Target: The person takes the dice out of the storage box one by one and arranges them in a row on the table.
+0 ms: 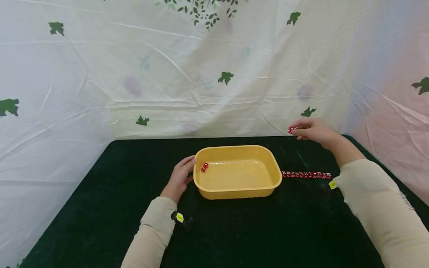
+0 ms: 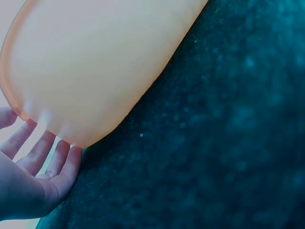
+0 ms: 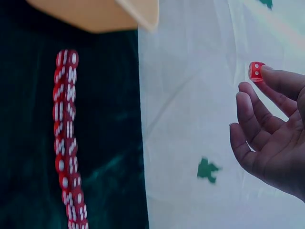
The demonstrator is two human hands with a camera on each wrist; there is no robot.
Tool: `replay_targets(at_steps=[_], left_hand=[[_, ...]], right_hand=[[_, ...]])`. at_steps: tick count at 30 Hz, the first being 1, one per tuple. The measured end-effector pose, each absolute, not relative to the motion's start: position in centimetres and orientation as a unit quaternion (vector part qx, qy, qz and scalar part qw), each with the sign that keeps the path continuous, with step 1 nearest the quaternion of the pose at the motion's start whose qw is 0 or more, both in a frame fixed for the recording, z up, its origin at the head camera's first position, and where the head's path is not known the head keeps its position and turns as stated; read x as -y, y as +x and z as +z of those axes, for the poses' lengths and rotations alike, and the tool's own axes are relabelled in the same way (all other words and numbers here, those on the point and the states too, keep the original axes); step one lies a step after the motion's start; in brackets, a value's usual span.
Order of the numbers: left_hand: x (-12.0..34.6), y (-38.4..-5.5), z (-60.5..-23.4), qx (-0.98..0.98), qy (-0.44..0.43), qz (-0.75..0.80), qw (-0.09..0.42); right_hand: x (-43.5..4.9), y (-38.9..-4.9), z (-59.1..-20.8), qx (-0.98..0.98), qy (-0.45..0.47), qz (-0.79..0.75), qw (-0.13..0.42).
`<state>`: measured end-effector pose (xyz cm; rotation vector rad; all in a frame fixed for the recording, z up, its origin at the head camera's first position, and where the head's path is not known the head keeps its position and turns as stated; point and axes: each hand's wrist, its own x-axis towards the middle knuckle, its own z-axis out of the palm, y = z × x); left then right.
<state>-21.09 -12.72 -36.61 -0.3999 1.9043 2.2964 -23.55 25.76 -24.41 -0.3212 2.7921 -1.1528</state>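
A yellow plastic tub (image 1: 238, 193) stands on the dark green cloth, with a few red dice (image 1: 205, 167) lying inside near its left wall. My left hand (image 1: 179, 178) is at the tub's left side, and its fingertips rest against the outer wall, as the left wrist view shows. Raised at the far right, my right hand (image 1: 311, 130) pinches a red die (image 3: 256, 71) with white dots between thumb and index finger. Its other fingers are loosely bent. Below that hand, a line of red dice (image 1: 306, 175) runs rightward from the tub, in two rows side by side (image 3: 66, 129).
The dark green table cloth (image 1: 100, 208) ends at a back edge just behind the tub. Beyond it hangs a pale curtain (image 1: 167, 93) with green leaf-like prints. Bands with yellow tags (image 1: 180, 217) sit at both wrists.
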Motion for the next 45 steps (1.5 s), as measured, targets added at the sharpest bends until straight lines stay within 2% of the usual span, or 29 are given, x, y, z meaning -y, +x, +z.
replay_targets(at_steps=[12, 24, 45], left_hand=[[12.7, -21.0, -36.6, -0.632, -0.123, 0.763, 0.063], [12.7, -20.9, -36.6, -0.636, -0.122, 0.759, 0.064], [12.8, -20.9, -36.6, -0.635, -0.123, 0.759, 0.071]], right_hand=[[-32.2, -21.9, -26.6, -0.907, -0.085, -0.407, 0.070], [-36.4, -20.1, -29.8, -0.896, -0.041, -0.436, 0.077], [-39.9, -18.5, -35.3, -0.857, 0.013, -0.498, 0.133]])
